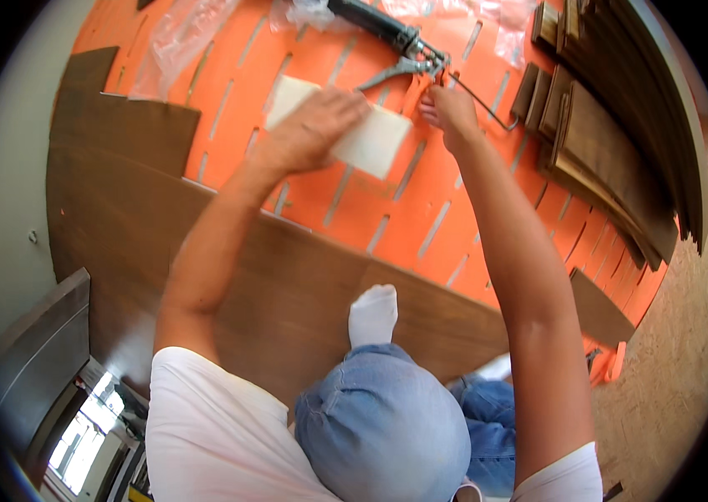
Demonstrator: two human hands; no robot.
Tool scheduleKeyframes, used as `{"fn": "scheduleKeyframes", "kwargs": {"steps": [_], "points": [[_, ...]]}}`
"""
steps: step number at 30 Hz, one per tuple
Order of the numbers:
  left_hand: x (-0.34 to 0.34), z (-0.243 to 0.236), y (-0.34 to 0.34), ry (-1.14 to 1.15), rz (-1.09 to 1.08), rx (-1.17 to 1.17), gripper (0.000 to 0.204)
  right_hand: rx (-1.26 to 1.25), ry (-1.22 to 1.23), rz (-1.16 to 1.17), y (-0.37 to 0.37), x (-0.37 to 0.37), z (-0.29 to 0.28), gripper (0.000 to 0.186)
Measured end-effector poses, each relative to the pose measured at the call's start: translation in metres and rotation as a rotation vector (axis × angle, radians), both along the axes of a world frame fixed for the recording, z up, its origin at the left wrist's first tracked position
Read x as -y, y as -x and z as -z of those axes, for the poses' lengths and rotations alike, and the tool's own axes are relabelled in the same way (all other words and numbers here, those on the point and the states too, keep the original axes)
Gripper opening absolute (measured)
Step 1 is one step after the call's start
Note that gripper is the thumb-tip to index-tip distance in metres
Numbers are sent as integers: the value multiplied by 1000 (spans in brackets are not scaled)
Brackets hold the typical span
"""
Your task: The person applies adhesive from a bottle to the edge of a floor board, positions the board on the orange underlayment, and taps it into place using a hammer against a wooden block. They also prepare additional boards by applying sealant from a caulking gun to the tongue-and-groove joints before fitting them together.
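Note:
My left hand (pixel 320 125) lies over a cream-white rectangular sheet (pixel 375 144) on the orange slotted underlay (pixel 404 205), its fingers loosely extended and slightly bent. To the right, my right hand (pixel 446 109) has curled fingers beside the front end of a black-and-metal caulking gun (pixel 379 29); an orange piece shows by the fingers, and what they hold is too small to make out. A thin metal rod with a bent end runs from the gun past that hand. Laid dark-brown planks (pixel 136 209) reach across the left and lower part of the view.
Stacks of brown planks (pixel 605 151) stand at right, beside bare particle board (pixel 663 376). Clear plastic wrap (pixel 178 42) lies at top. An orange tool (pixel 613 360) is at lower right. A pale wall (pixel 2 167) borders the left; my knee and white-socked foot (pixel 370 314) are below.

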State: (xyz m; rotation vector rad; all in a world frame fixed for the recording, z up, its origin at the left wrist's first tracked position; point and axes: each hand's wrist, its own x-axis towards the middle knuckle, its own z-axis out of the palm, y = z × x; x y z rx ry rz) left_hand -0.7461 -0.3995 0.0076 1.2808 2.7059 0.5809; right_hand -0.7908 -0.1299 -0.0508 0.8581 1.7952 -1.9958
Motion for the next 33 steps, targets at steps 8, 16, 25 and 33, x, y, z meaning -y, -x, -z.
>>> {"fn": "scheduleKeyframes", "kwargs": {"steps": [8,16,25,33], "points": [[64,-20,-4,61,-205,-8,89,92,170,173,7,22,1,13],[67,-12,8,140,-193,-9,80,-59,1013,260,33,31,-4,15],[44,-11,40,78,-251,-155,69,-225,1038,222,33,24,-80,42],[10,-28,92,0,-342,-338,60,-282,1113,301,22,5,-119,42]]}}
